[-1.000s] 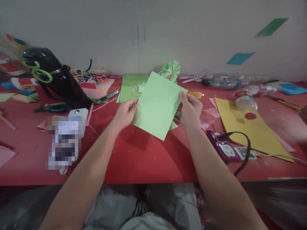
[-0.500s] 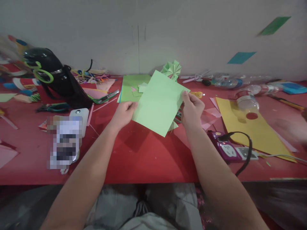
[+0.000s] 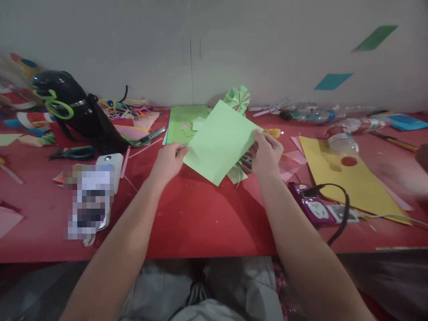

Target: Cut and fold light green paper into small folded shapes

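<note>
A flat sheet of light green paper [image 3: 220, 142] is held tilted above the red table [image 3: 200, 223]. My left hand [image 3: 170, 162] pinches its left corner, and my right hand [image 3: 266, 154] grips the right corner between thumb and fingers. Behind the sheet stands a folded green paper fan rosette [image 3: 239, 97], partly covered. Green paper sheets [image 3: 177, 118] with small scraps lie at the back. Under the sheet's right side, scissors [image 3: 246, 162] and a scrap of green paper [image 3: 236, 175] show in part.
To the left are a black bottle in a case [image 3: 80, 111], a phone [image 3: 93, 196], pliers [image 3: 73, 153] and a utility knife [image 3: 150, 136]. On the right lie a purple power strip [image 3: 310, 205], yellow paper [image 3: 354, 183] and plastic bottles [image 3: 343, 142]. A blurred hand [image 3: 423, 156] shows at the right edge.
The green sheet has turned slightly, its lower corner shifting left and up. Both hands keep their hold at its two sides. The view has shifted a little.
</note>
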The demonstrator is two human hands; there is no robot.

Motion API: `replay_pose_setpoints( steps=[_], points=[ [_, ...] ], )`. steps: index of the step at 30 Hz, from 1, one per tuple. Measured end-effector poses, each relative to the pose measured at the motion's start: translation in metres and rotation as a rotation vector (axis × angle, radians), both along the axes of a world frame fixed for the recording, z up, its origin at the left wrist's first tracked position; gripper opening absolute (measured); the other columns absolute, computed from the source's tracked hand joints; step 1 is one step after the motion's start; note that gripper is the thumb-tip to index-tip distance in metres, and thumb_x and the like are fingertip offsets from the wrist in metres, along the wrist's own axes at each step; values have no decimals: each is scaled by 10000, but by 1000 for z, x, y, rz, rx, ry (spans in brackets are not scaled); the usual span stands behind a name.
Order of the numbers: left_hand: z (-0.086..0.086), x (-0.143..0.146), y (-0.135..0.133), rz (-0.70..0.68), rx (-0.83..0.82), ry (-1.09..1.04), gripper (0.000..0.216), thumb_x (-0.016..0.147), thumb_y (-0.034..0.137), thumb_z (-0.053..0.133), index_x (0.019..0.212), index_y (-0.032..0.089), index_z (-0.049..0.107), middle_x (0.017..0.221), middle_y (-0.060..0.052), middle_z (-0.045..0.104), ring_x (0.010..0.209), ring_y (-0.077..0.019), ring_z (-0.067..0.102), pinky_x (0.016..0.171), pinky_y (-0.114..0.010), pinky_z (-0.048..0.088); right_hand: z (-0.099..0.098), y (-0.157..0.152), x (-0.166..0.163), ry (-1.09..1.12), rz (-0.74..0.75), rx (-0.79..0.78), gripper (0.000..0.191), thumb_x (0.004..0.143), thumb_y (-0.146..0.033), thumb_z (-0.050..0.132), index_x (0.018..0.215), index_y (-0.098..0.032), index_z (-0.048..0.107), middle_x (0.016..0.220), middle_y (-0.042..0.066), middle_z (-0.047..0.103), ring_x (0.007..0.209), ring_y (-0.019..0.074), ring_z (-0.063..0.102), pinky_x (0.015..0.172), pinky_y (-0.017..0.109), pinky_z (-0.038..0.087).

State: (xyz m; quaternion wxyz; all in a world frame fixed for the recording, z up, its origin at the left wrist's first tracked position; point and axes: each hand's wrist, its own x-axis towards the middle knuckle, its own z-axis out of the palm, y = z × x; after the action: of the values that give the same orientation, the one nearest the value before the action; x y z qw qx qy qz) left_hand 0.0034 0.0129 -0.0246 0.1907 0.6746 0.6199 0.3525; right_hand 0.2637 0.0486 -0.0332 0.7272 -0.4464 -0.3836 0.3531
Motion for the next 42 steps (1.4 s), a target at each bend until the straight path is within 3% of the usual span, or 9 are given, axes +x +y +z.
replay_pose_setpoints(
  steps=[7,11,14,17,19,22,27,35,42],
  points=[
    [-2,-14,9,69,85,-188,154,878,300,524,801,177,575,739,-32,638,680,-162,579,632,-275,399,0,1,0,-21,154,-166,140,715,-318,652,666,-232,553,653,-12,624,560,141,605,497,271,512],
    [4,-23,9,30,54,-71,134,841,280,559,792,174,624,725,-27,650,673,-165,575,656,-287,408,1,3,10,-122,239,-252,176,710,-302,650,871,-229,661,866,41,737,752,196,690,646,331,566],
    [9,-26,5,-95,-31,28,161,841,304,566,774,183,650,724,-22,656,687,-170,571,655,-289,404,7,-5,9,-499,200,-106,292,715,-285,682,1003,-245,703,1068,64,746,978,241,688,864,424,553],
    [14,-21,-2,-240,-125,92,199,860,320,541,784,192,673,760,-20,676,714,-177,582,656,-289,412,17,-23,-3,-908,299,163,266,804,-308,655,1053,-256,732,1218,71,712,1190,272,612,1010,461,473],
    [16,-15,-6,-328,-146,93,197,869,301,525,813,198,683,821,-20,707,773,-184,614,698,-287,439,23,-35,-16,-1026,480,229,195,852,-299,620,984,-241,751,1098,72,750,1081,249,659,961,412,489],
    [17,-5,-12,-392,-152,98,206,881,261,501,875,215,702,911,-18,745,867,-193,658,764,-286,467,26,-46,-32,-1157,674,152,182,872,-273,575,897,-214,745,903,51,755,810,192,658,754,327,486],
    [14,1,-13,-406,-117,104,228,888,236,495,928,227,719,963,-17,763,923,-193,680,790,-278,487,22,-44,-41,-1174,658,3,166,852,-249,547,819,-187,698,824,38,713,700,145,573,645,278,390],
    [12,4,-12,-404,-44,128,248,882,232,489,933,249,731,938,-22,767,889,-207,684,773,-305,478,15,-39,-48,-1117,671,36,125,788,-219,546,761,-201,667,733,4,660,653,131,529,632,264,366],
    [16,-15,-7,-245,21,150,189,872,279,538,838,238,720,822,-24,736,789,-209,652,712,-317,448,17,-26,-24,-1079,692,6,128,770,-201,561,663,-202,632,641,-16,612,597,119,510,598,264,382]
  ],
)
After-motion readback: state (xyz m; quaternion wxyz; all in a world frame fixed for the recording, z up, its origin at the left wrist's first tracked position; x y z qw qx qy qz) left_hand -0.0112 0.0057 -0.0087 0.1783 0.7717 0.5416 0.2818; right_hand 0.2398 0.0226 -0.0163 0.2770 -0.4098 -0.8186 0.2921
